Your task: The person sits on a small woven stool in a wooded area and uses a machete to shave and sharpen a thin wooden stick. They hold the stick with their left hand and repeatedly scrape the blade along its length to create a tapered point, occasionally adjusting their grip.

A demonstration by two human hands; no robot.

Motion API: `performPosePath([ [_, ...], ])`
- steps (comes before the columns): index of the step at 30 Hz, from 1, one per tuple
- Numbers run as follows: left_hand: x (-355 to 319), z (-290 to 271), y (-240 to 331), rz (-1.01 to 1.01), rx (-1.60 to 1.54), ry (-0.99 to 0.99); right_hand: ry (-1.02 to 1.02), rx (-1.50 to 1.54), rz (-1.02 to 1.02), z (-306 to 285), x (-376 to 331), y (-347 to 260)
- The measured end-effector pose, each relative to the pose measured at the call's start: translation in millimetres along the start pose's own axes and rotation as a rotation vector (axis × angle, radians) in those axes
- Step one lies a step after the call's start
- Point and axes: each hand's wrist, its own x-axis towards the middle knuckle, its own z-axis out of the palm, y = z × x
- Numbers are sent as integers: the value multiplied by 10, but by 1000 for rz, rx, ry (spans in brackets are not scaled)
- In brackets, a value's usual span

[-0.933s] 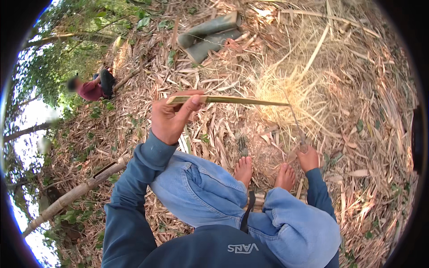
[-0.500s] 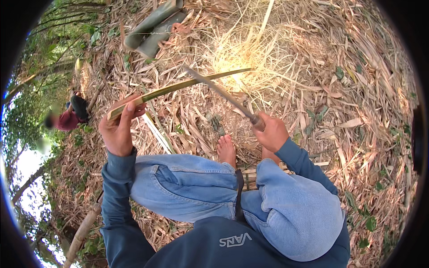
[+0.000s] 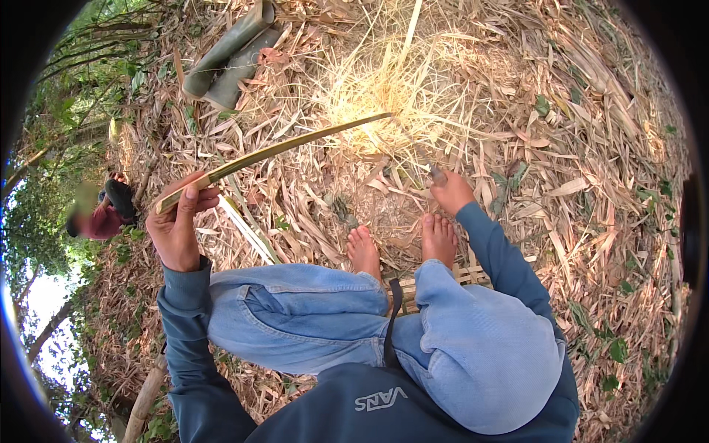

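My left hand [image 3: 177, 230] pinches the near end of a long split bamboo strip [image 3: 284, 149] between thumb and fingers. The strip slants up to the right, its far end over a heap of pale bamboo shavings [image 3: 369, 92]. My right hand [image 3: 453, 193] is closed round the handle of a knife [image 3: 439, 177], out beyond my right foot [image 3: 439, 236]. Its blade points away from me and is hard to make out against the litter. Knife and strip are apart.
Dark green rubber boots [image 3: 229, 59] lie at the upper left. Pale bamboo strips [image 3: 249, 230] rest on the ground beside my left knee. Slatted bamboo [image 3: 473, 276] shows by my legs. A bamboo pole [image 3: 145, 395] leans at lower left. Another person [image 3: 109, 218] sits far left.
The knife, which crossed the bamboo strip before, has swung away to the right, and my right hand has risen slightly. The strip remains in my left hand; the whole view has shifted a little.
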Motion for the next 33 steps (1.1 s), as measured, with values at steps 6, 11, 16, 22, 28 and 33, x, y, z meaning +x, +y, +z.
performPosePath([
  [6, -95, -73, -91, -1, 18, -31, -100, -12, -281, -113, -356, -483],
  [11, 13, -121, -83, -3, -22, -91, 35, -48, -93, -38, -67, -96],
  [16, -106, -156, -100, -3, -69, -188, -91, -25, -220, -122, -464, -484],
  [22, -64, -77, 83, 81, -16, -313, 13, 103, -295, 183, -203, -101],
  [28, -152, -158, -5, 17, -38, -231, -106, -115, -317, -5, -437, -610],
  [33, -55, -44, 92, 10, -4, -233, 73, 3, -200, 189, 39, -67],
])
